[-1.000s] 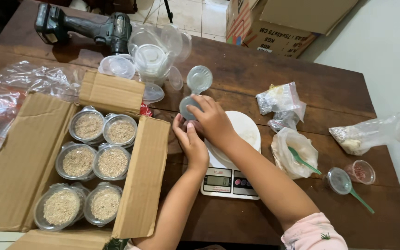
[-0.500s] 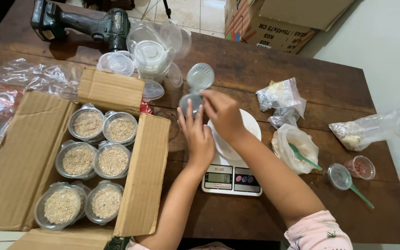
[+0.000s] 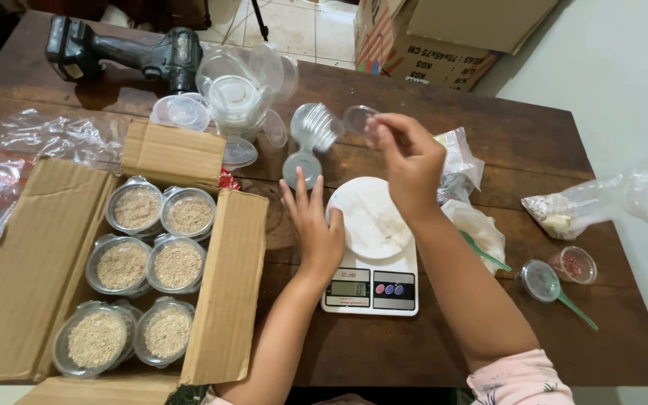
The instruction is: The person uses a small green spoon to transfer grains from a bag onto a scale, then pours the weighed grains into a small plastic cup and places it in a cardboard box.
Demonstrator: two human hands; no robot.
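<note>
My right hand (image 3: 410,159) is raised above the table and pinches a small clear lid (image 3: 357,118) at its fingertips. A clear plastic cup (image 3: 316,126) lies tilted just left of that lid. Flat on the table, fingers apart, my left hand (image 3: 315,225) rests beside the white kitchen scale (image 3: 373,217). Its fingertips reach a small round clear container (image 3: 301,166). The scale's round plate holds nothing but a little dust.
An open cardboard box (image 3: 226,285) at left holds several lidded cups of pale grain (image 3: 178,264). Behind it are stacked clear cups (image 3: 238,90) and a power drill (image 3: 121,52). At right lie plastic bags (image 3: 586,202), a green spoon (image 3: 564,296) and a small cup of red bits (image 3: 575,264).
My right hand has lifted off the small container and moved up and right, now pinching a clear lid. My left hand has let go and spread flat on the table.
</note>
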